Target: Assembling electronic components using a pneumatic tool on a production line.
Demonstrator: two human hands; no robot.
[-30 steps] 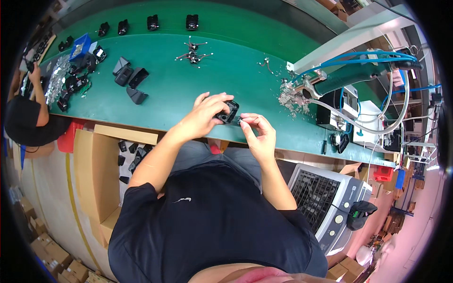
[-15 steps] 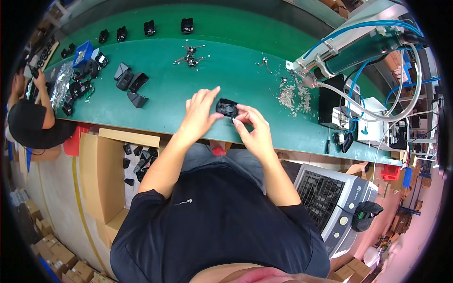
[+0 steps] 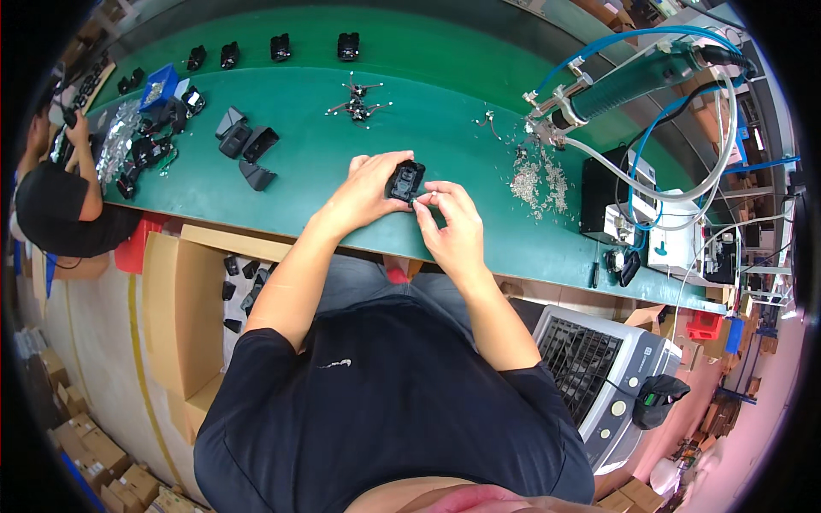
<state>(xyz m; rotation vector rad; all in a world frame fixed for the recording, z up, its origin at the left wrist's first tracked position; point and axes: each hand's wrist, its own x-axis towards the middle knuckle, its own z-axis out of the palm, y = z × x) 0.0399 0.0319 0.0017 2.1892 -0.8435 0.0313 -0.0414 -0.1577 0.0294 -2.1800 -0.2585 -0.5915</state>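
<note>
My left hand (image 3: 369, 190) grips a black plastic housing (image 3: 406, 180) by its left side, thumb below and fingers along the top. The housing's hollow, moulded inside faces up. At its lower right corner, the thumb and forefinger of my right hand (image 3: 453, 227) pinch together; what lies between them is too small to make out. Beyond my hands, a small frame with thin arms and wires (image 3: 357, 104) lies on the green table. Several loose black covers (image 3: 245, 141) lie to the left.
Small pale parts (image 3: 534, 181) are scattered at the right, beneath a mounted green tool (image 3: 637, 81) with hoses. A blue bin (image 3: 159, 88) stands far left. An open carton (image 3: 184, 316) sits below the table edge; an air cooler (image 3: 590, 368) is right. A co-worker (image 3: 60, 192) works at left.
My left hand has closed on the housing, which is now tilted with its inside showing. My right hand has shifted from its right side to its lower corner. The view has moved slightly.
</note>
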